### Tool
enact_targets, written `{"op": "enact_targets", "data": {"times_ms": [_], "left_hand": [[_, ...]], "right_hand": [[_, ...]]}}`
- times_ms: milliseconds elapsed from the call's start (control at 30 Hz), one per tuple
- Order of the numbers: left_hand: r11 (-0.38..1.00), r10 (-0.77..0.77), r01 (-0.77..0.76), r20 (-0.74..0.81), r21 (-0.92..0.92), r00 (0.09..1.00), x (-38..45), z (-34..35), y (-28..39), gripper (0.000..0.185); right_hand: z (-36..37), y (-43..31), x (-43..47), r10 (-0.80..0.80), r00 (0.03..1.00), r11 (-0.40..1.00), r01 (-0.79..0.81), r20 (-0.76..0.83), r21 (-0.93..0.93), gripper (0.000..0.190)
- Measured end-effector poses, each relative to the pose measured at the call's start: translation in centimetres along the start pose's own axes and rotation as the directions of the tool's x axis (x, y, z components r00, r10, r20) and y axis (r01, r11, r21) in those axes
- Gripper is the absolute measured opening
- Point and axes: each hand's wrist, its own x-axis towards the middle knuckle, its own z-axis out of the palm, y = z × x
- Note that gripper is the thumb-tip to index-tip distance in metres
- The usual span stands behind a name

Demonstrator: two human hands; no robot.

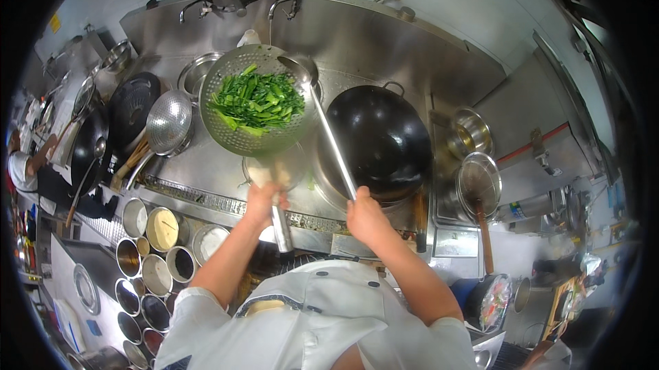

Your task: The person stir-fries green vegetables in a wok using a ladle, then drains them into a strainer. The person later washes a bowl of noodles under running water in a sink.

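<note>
My left hand [263, 202] grips the metal handle [281, 231] of a large perforated strainer [219, 130]. Chopped green leafy vegetables [260, 99] lie heaped in the strainer, which is held up over the steel cooktop. In my right hand [366, 215] is the long handle of a steel ladle [329, 130]. The ladle's bowl [299, 67] is at the strainer's right rim; whether they touch I cannot tell. To the right of the ladle sits a dark wok [378, 143], with no food visible in it.
A second perforated strainer [169, 117] rests left, near a steel bowl [195, 76]. Several seasoning pots [157, 273] stand front left. Right of the wok are a wire-mesh skimmer [480, 182] and a metal bowl [471, 133]. A tap [280, 7] runs behind. Another person [33, 169] works far left.
</note>
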Motion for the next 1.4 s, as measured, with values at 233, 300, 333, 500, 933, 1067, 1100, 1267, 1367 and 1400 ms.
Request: {"op": "enact_targets", "data": {"times_ms": [233, 300, 333, 500, 933, 1067, 1100, 1267, 1367, 1400], "left_hand": [[0.917, -0.333, 0.335, 0.047, -0.217, 0.942, 2.8, -4.9, -3.0, 0.013], [0.916, -0.374, 0.374, 0.029, -0.146, 0.927, 0.8, -6.8, -3.3, 0.013], [0.930, -0.350, 0.349, 0.017, -0.117, 0.937, -0.7, -7.1, -2.3, 0.012], [0.907, -0.414, 0.410, 0.026, 0.100, 0.910, -4.6, -11.3, 1.6, 0.011], [0.661, -0.698, 0.504, 0.211, 0.556, 0.684, -10.8, -8.7, 12.2, 0.031], [0.535, -0.823, 0.463, 0.310, 0.707, 0.476, -12.2, -9.5, 19.3, 0.037], [0.490, -0.858, 0.461, 0.318, 0.740, 0.403, -7.8, -9.5, 22.0, 0.036], [0.241, -0.960, 0.323, 0.176, 0.915, 0.217, 0.9, -4.0, 26.7, 0.030], [0.183, -0.983, 0.170, 0.178, 0.968, 0.045, 2.0, -1.3, 29.7, 0.029], [0.195, -0.981, 0.095, 0.195, 0.976, 0.006, 3.9, -1.0, 30.9, 0.031]], "right_hand": [[4.2, -2.9, 1.2, -0.162, 0.687, 0.263, -0.661, 0.708, 0.702, 0.021], [5.0, -2.7, 1.0, -0.188, 0.648, 0.185, -0.715, 0.738, 0.674, 0.023], [5.6, -1.8, 0.8, -0.220, 0.625, 0.166, -0.732, 0.749, 0.660, 0.023], [2.8, -0.7, -4.5, -0.153, 0.640, 0.145, -0.740, 0.753, 0.657, 0.011], [5.4, -4.2, -26.1, -0.162, 0.933, 0.143, -0.299, 0.320, 0.944, 0.017], [7.3, -14.0, -34.8, 0.021, 0.990, 0.112, -0.143, 0.141, 0.983, 0.018], [8.1, -18.7, -32.2, 0.127, 0.986, 0.109, -0.119, 0.105, 0.987, 0.019], [7.5, -34.1, -28.0, 0.618, 0.782, -0.012, -0.096, 0.083, 0.995, 0.021], [9.3, -41.2, -26.7, 0.704, 0.710, 0.122, -0.154, 0.024, 0.981, 0.020], [9.5, -45.1, -25.7, 0.754, 0.656, 0.052, -0.109, 0.032, 0.993, 0.021]]}}
